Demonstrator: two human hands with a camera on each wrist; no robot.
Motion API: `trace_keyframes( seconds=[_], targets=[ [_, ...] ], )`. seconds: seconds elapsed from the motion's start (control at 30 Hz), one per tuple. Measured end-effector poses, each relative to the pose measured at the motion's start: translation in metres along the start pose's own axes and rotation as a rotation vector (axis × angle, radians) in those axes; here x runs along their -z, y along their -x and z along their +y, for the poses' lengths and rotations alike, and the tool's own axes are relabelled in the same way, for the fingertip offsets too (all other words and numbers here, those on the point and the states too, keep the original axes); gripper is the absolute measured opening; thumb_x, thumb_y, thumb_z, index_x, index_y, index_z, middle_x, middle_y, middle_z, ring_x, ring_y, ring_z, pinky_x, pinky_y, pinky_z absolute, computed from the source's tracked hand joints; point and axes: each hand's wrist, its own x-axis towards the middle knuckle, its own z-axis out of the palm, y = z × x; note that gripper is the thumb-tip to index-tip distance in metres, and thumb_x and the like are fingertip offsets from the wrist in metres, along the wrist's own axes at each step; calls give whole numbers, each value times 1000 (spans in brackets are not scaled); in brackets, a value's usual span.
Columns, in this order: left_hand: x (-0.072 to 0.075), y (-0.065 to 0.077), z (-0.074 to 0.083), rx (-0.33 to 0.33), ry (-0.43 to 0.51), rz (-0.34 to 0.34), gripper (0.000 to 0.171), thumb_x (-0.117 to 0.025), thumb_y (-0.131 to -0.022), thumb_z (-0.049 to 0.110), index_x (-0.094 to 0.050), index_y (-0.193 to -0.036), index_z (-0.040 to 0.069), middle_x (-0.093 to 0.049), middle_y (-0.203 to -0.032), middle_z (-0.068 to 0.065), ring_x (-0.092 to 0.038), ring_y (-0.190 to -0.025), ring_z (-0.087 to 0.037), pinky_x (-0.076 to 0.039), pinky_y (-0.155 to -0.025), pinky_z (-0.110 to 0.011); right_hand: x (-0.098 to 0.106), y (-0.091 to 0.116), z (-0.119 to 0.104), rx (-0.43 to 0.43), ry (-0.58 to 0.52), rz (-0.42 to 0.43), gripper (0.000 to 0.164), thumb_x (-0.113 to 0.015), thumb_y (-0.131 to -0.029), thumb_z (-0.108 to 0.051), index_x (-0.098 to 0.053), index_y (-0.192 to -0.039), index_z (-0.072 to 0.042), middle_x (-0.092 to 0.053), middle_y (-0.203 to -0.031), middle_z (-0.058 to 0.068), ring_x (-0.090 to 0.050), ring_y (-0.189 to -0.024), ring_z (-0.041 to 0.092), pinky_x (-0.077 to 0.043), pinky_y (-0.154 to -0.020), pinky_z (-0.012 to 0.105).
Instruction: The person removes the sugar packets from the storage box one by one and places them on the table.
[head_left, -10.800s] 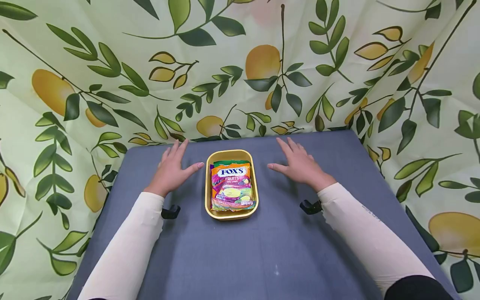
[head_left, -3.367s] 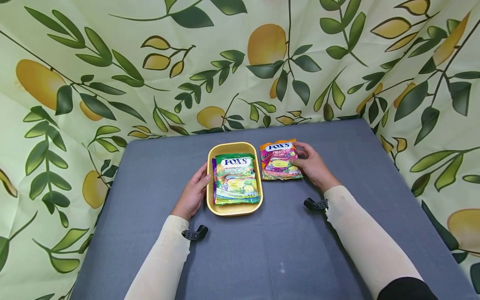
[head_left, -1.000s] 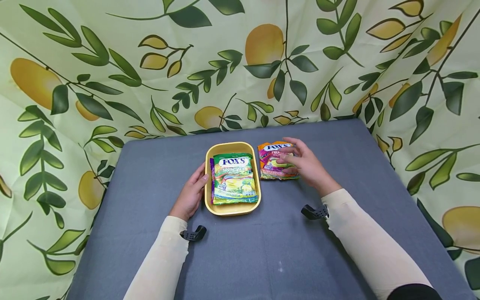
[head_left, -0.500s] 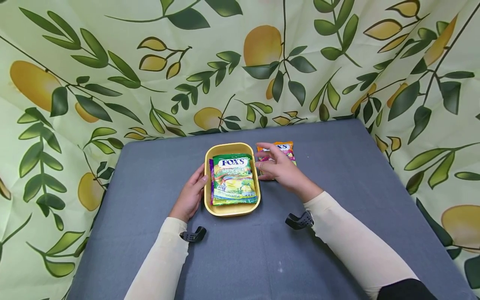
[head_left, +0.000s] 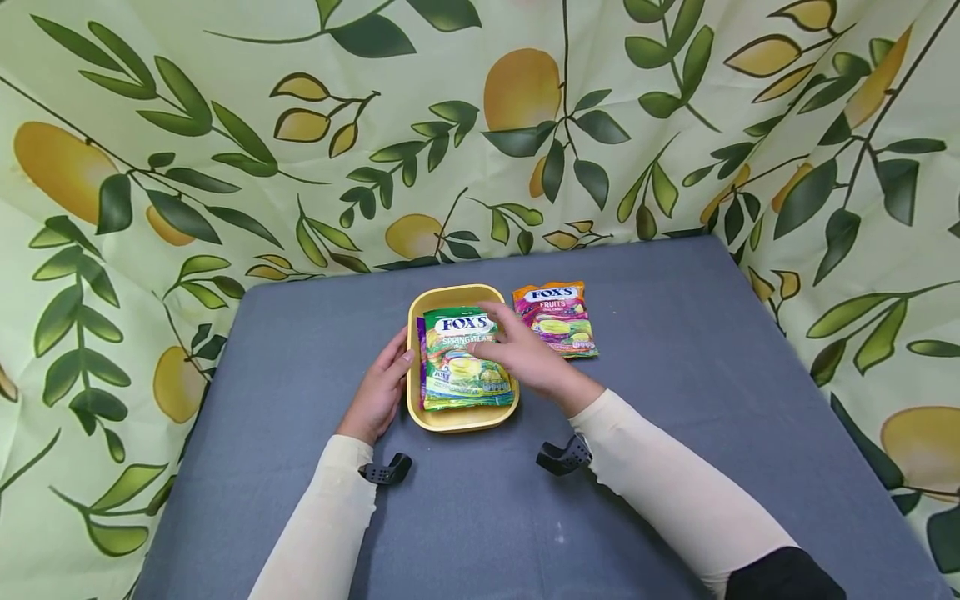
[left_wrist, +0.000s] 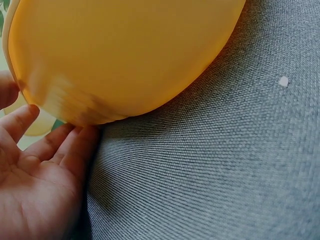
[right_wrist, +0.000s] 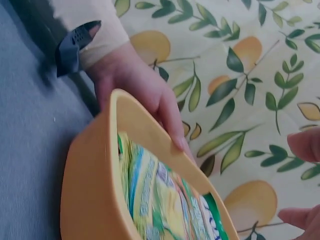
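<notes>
A yellow tray [head_left: 465, 427] stands on the table, holding a green Fox's Spring Tea candy packet [head_left: 456, 371]; the edge of a purple packet [head_left: 422, 367] peeks out beneath it. Against the tray's left outer wall rests my left hand [head_left: 377, 393], its fingers fairly straight; the left wrist view has the fingertips touching that wall. My right hand [head_left: 534, 360] is over the tray's right side, fingers spread above the green packet and holding nothing. In the right wrist view only its fingertips [right_wrist: 302, 217] show at the right edge, apart from the tray.
An orange and pink Fox's Fruits candy packet [head_left: 557, 321] lies flat on the grey-blue table [head_left: 465, 517], just right of the tray. Behind the table hangs a leaf-and-fruit patterned cloth [head_left: 442, 75]. Each wrist wears a black strap mount.
The Fruits packet went from the tray to the table on its right, and the right hand let go of it. That hand then moved left over the tray. The left hand stays at the tray.
</notes>
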Motion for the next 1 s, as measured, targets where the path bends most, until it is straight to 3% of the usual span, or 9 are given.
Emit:
trace_keyframes(
  seconds=[0.13, 0.67, 0.87, 1.0],
  targets=[
    [0, 0, 0, -5, 6, -4, 60, -50, -118, 24, -30, -174, 19, -32, -175, -4, -35, -156, -22, -33, -125, -46, -11, -2, 0, 0, 51, 33, 85, -74, -103, -27, -27, -171, -12, -19, -177, 15, -15, -162, 38, -18, -127, 63],
    [-1, -1, -1, -22, 31, -8, 60, -51, -118, 22, -31, -174, 17, -33, -174, -5, -37, -154, -21, -36, -123, -43, -37, -17, 8, -69, 96, 238, 83, -78, -100, -28, -34, -167, -10, -25, -170, 19, -30, -153, 37, -25, -125, 59],
    [-1, -1, -2, -37, 52, -16, 60, -50, -118, 19, -29, -174, 15, -31, -175, -6, -38, -154, -23, -38, -122, -40, -32, -19, 7, -154, 59, 201, 83, -76, -102, -30, -31, -169, -10, -36, -168, 23, -38, -149, 39, -29, -124, 60],
    [-1, -1, -2, -24, 53, -11, 60, -50, -118, 19, -30, -174, 15, -31, -175, -5, -38, -154, -22, -37, -122, -42, -30, -18, 7, -159, 84, 167, 79, -76, -102, -30, -36, -167, -11, -39, -166, 23, -43, -146, 39, -34, -121, 59]
  ],
)
